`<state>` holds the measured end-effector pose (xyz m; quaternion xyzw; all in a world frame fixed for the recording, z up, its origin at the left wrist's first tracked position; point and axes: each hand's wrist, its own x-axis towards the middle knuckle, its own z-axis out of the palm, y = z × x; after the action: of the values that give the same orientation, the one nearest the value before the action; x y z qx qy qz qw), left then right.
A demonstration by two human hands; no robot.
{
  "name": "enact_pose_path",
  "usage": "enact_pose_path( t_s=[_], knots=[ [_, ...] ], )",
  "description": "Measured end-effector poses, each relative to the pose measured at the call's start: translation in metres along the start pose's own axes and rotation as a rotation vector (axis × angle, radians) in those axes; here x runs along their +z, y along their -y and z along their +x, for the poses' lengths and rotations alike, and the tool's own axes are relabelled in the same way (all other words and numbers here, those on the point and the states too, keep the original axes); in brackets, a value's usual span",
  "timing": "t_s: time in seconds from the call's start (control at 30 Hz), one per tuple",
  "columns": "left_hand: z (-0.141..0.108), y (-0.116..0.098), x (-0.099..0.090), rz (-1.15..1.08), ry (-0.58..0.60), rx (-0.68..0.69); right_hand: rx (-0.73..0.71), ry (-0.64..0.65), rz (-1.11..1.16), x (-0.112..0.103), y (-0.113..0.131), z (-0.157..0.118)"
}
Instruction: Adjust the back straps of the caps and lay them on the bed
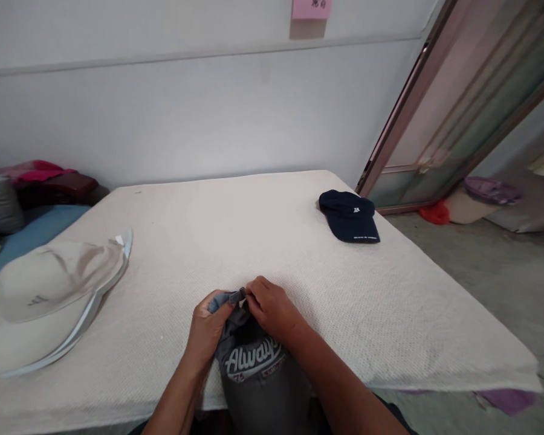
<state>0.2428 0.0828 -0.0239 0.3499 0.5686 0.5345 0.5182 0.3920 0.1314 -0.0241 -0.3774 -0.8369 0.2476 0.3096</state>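
Both my hands are on a dark grey baseball cap (pixel 265 399) with "Always" lettering, low in the middle of the view at the table's front edge. My left hand (pixel 207 326) is closed on the cap's strap (pixel 236 296), thumb on top. On the other side of the strap's small buckle, my right hand (pixel 269 305) pinches the band with its fingertips. The cap's brim points toward me, and its inside is dark and mostly hidden. What lies under the right fingers cannot be made out.
A navy cap (pixel 349 214) lies at the table's (pixel 199 229) far right. Stacked light wide-brimmed hats, a beige one (pixel 58 284) on top, sit at the left edge. A white wall (pixel 199 121) stands behind; a sliding glass door (pixel 462 90) is at right.
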Motion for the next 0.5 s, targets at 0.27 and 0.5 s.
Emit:
enact_pose_path(
  t_s=[0.27, 0.5],
  knots=[
    [-0.0016, -0.0023, 0.0035, -0.045, -0.005, -0.037, 0.209, -0.165, 0.154, 0.0055, -0.0003, 0.0033],
    [-0.0014, 0.0010, 0.0058, -0.162, -0.007, -0.086, 0.496, -0.048, 0.670, 0.0081, 0.0021, 0.0063]
  ],
)
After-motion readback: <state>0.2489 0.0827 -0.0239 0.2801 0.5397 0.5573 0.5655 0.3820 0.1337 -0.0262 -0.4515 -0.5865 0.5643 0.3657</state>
